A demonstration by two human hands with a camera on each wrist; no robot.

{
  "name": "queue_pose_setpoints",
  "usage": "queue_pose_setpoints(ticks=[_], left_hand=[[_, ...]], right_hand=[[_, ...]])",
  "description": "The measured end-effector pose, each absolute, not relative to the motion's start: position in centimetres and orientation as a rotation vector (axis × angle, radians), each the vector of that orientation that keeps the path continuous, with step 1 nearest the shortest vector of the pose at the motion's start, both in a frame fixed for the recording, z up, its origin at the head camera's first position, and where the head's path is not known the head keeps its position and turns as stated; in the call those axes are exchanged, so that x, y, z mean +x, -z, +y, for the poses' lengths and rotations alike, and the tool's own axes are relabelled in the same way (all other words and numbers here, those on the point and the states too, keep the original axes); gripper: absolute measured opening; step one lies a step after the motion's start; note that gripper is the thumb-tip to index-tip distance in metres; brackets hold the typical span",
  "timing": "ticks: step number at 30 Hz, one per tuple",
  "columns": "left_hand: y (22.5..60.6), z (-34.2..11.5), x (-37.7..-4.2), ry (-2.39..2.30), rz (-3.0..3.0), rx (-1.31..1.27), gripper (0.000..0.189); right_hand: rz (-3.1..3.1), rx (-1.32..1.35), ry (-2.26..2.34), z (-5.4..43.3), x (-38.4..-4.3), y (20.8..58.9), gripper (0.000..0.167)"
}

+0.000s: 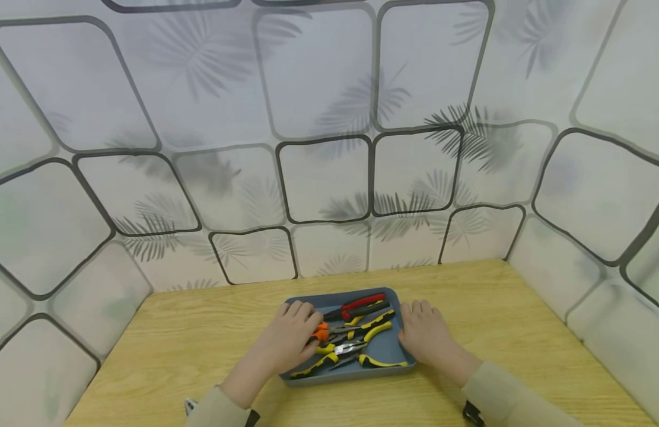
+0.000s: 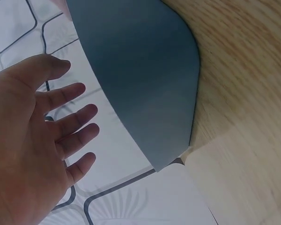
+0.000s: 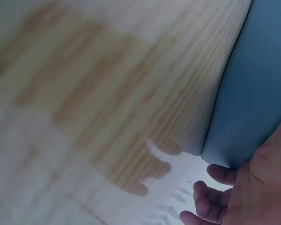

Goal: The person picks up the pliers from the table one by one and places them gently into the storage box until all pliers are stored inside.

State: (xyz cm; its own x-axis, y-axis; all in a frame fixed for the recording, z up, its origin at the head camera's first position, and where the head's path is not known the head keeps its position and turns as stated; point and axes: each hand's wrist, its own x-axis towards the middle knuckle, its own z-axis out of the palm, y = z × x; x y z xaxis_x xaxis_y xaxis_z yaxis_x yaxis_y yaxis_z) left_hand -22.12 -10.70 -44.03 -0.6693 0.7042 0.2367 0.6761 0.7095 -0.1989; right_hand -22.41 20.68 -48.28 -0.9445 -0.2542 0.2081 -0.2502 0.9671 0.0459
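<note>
A blue-grey tray (image 1: 356,375) on the wooden table holds several pliers. Among them are red-handled pliers (image 1: 368,300) at the back, orange-handled pliers (image 1: 321,335) on the left and yellow-and-black pliers (image 1: 382,362) at the front. My left hand (image 1: 293,337) lies over the tray's left side, fingertips near the orange handles. In the left wrist view, that hand's loosely bent fingers hold nothing beside the tray wall (image 2: 145,79). At the tray's right edge is my right hand (image 1: 426,333). Its fingers are relaxed, thumb close against the tray wall (image 3: 253,84) in the right wrist view.
The wooden table (image 1: 201,332) spreads out to both sides of the tray. Behind and beside it stand pale walls (image 1: 329,178) with a dark-lined leaf pattern. A small metallic object (image 1: 190,405) lies by the left sleeve.
</note>
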Motion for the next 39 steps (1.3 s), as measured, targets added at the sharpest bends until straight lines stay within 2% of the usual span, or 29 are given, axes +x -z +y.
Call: queue_pose_setpoints(ticks=[39], left_hand=[[44.2, -13.5, -21.3, -0.029, -2.680, -1.001, 0.029]], right_hand=[[-2.981, 0.344, 0.023, 20.6, -22.7, 48.2, 0.034]])
